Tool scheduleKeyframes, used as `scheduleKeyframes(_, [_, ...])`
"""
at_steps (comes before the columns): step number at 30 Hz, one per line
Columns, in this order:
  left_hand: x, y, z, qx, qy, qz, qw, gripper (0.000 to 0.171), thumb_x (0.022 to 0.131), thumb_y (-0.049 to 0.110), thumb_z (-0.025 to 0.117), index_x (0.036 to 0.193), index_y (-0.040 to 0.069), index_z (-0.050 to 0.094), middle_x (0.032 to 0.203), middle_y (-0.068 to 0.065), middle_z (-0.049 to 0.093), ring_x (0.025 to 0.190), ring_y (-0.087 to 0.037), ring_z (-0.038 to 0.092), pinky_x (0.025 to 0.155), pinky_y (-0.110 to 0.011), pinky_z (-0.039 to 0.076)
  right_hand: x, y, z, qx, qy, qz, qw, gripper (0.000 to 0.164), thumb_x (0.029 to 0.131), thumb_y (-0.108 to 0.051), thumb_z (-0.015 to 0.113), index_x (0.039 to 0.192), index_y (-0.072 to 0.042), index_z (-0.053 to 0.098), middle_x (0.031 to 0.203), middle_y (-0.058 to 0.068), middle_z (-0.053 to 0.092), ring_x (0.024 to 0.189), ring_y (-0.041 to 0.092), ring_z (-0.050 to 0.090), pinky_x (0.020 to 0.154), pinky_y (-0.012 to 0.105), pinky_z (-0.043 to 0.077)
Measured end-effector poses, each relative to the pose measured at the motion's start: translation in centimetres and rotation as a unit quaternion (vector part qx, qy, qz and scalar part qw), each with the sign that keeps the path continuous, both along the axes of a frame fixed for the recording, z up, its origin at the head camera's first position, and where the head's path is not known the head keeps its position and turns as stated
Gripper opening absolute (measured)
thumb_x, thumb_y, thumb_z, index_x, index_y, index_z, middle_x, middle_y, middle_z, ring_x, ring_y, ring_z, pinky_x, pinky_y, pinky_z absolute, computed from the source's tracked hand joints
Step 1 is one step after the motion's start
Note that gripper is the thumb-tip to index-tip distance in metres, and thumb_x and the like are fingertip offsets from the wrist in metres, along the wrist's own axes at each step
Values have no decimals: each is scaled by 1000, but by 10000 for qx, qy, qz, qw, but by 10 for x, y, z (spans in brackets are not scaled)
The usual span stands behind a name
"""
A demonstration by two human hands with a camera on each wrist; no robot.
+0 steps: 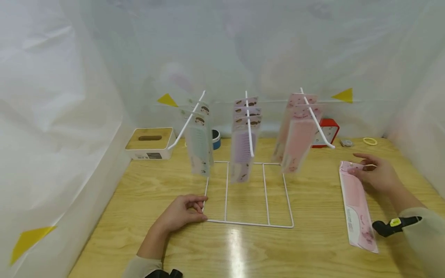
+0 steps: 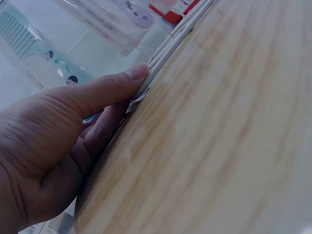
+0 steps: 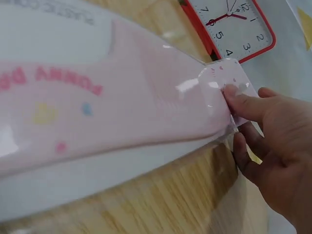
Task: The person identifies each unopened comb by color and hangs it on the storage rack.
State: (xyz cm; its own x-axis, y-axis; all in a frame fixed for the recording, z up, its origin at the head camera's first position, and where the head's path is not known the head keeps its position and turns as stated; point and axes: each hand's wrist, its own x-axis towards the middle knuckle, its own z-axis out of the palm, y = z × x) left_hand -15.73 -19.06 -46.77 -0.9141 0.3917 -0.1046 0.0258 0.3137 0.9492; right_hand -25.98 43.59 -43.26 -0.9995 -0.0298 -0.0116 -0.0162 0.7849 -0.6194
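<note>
A white wire display rack [image 1: 245, 222] stands on the table, with packaged combs hanging from its three hooks. My left hand [image 1: 183, 211] holds its front left corner, the thumb [image 2: 137, 71] lying along the wire. On the left hook hang green combs [image 1: 199, 144], on the middle one purple combs [image 1: 243, 148], on the right one pink combs [image 1: 299, 143]. Off to the right, my right hand [image 1: 377, 172] pinches another packaged pink comb [image 1: 355, 193] by its top card between thumb and fingers. That comb's package slants, lower end towards me, in the head view.
Behind the rack's left side are a tissue box [image 1: 153, 143] with a wooden lid and a blue round container [image 1: 216, 139]. A red clock [image 1: 328, 133] stands behind the pink combs. Farther right lie a small grey object [image 1: 346, 143] and a yellow ring [image 1: 370, 141]. White sheeting surrounds the table.
</note>
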Motion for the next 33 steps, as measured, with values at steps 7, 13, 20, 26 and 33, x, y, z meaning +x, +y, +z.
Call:
scheduleKeyframes(7, [-1, -1, 1, -103, 26, 42, 9999, 58, 79, 12, 86, 130, -2, 63, 97, -12, 66, 85, -12, 62, 74, -19, 53, 14, -6, 18, -2024, 230, -404, 9782, 45, 92, -18, 74, 135, -24, 62, 100, -29, 57, 88, -19, 54, 68, 7, 49])
scheduleKeyframes(13, [-4, 0, 4, -69, 24, -56, 10000, 60, 79, 14, 86, 131, -3, 62, 98, -13, 66, 86, -14, 64, 75, -20, 54, 39, -23, 54, -4236, 632, -470, 9024, 38, 91, 2, 68, 123, -19, 71, 106, -19, 66, 86, -6, 65, 68, 11, 54])
scheduleKeyframes(20, [-1, 0, 3, -91, 11, -21, 10000, 60, 79, 15, 86, 131, -3, 62, 98, -11, 66, 86, -13, 64, 76, -20, 53, 69, -66, 93, -5305, 1590, 1183, 8242, 39, 93, 23, 46, 121, 7, 67, 96, 6, 74, 85, 13, 73, 76, 18, 57])
scheduleKeyframes(26, [-1, 1, 2, -84, 34, -8, 10000, 59, 79, 14, 86, 130, -2, 63, 97, -9, 66, 85, -11, 64, 75, -20, 53, 92, -112, 127, -5763, 1894, 3003, 7361, 32, 91, 29, 40, 118, 26, 55, 107, 23, 71, 101, 29, 71, 92, 28, 55])
scheduleKeyframes(33, [-1, 0, 1, -59, 26, -11, 10000, 58, 79, 13, 85, 130, -2, 63, 98, -11, 66, 86, -12, 63, 74, -20, 53, 109, -158, 159, -5647, 2402, 2910, 7340, 27, 83, 33, 51, 108, 29, 58, 101, 25, 73, 90, 28, 74, 78, 24, 58])
